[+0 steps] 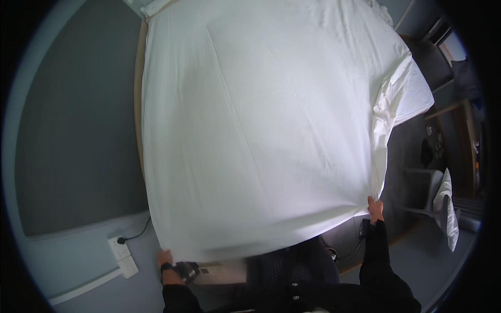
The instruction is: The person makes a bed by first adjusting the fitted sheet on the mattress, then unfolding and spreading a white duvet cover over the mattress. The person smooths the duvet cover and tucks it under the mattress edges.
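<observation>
A white bed sheet (pixel 250 129) spreads across the bed in front of me, with a few long creases. My left hand (pixel 165 257), a dark band on its wrist, grips the sheet's near left corner. Farther right, my right hand (pixel 375 209) pinches the near right corner. Between my hands the near edge hangs in a shallow curve. Along the right side the sheet bunches into a loose, folded strip. Beyond that strip a bare corner of the mattress (pixel 417 96) shows. The fingertips of both hands are partly hidden by cloth.
A wooden bed-frame edge (pixel 138 90) runs beside a large dark grey panel (pixel 78 129). At lower left, a white wall socket (pixel 118 248) holds a black plug (pixel 121 240). A dark object (pixel 188 270) rests on a pale surface (pixel 223 273). Right, a grey chair (pixel 424 187) carries a white pillow (pixel 450 219).
</observation>
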`<state>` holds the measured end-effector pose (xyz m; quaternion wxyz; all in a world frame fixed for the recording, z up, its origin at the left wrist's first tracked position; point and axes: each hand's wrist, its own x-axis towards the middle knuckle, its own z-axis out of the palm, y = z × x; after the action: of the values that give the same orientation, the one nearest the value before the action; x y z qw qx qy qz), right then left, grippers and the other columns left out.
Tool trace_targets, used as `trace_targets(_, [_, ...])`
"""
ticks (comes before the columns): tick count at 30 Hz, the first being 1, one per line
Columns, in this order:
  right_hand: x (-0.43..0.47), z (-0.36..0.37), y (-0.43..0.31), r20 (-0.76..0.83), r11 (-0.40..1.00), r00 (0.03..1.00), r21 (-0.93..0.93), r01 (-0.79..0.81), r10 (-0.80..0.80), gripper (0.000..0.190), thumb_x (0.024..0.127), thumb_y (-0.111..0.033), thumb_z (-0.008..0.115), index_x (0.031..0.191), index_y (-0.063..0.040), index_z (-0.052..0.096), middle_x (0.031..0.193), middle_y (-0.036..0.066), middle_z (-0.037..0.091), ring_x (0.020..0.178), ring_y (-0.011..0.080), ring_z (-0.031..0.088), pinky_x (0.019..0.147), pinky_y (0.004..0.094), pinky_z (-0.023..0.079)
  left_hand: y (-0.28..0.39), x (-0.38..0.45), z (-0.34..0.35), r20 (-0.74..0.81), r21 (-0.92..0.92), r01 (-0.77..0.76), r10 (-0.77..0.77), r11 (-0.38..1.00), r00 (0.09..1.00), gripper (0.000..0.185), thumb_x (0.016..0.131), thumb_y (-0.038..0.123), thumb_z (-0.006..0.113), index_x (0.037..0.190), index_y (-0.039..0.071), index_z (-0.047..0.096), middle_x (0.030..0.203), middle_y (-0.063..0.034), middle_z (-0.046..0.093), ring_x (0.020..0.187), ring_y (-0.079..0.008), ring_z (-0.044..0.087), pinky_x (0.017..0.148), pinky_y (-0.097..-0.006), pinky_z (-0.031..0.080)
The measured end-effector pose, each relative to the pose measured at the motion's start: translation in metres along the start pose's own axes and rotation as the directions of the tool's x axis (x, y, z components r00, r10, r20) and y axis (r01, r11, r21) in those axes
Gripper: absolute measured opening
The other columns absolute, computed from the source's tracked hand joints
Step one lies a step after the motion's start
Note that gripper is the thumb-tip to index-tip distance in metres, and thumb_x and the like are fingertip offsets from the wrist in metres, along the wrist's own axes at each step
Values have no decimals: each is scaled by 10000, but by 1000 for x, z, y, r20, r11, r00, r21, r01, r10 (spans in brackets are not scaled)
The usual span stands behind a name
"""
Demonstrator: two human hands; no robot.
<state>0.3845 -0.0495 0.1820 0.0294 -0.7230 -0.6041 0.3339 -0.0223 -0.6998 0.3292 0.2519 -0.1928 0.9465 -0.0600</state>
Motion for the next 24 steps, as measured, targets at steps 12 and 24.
trace_targets(12, [11, 17, -32, 7, 688, 988, -719, -100, 151, 739, 532, -296, 684, 1093, 52, 353, 1035, 211, 454, 984, 328, 431, 787, 364, 399, -12, 20, 44, -10, -139, -119, 118, 983, 993, 338, 721, 224, 517, 940, -33, 500, 966, -213, 517, 872, -355, 490, 731, -398, 389])
trace_targets(24, [-191, 223, -229, 932, 483, -6, 193, 854, -363, 381, 769, -193, 462, 1148, -175, 419, 582, 117, 518, 525, 213, 507, 557, 308, 413, 80, 10, 6, -158, -858, -298, 338, 417, 928, 217, 815, 101, 406, 1022, 42, 433, 813, -64, 508, 780, -119, 476, 668, -264, 383])
